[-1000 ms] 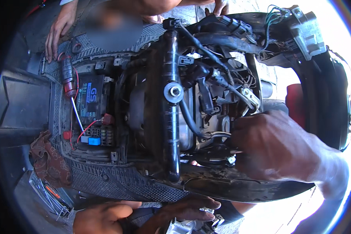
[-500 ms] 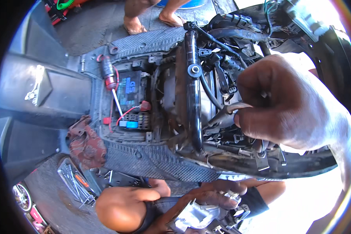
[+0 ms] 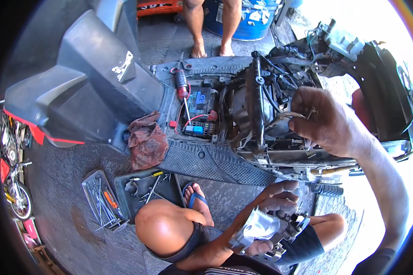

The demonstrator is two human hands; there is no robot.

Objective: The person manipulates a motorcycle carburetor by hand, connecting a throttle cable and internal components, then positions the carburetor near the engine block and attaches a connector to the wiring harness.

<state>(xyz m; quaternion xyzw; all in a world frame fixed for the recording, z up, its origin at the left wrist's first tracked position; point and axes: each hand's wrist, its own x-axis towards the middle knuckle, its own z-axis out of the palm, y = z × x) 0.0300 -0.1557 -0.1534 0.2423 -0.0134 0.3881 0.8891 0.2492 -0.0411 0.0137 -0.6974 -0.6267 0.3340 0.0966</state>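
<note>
Silver metal part (image 3: 261, 227) | left hand (image 3: 273, 201) gripping | long axis lower-left to upper-right

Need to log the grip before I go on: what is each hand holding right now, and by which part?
Left hand grips a silvery metal part by its upper end. Right hand pinches a thin cable near its free end.

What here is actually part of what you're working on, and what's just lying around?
In use:
right hand gripping a cable in the open scooter
left hand on a metal part

Lying about:
rag
screwdriver
tool trays
blue drum
bystander's feet
</note>
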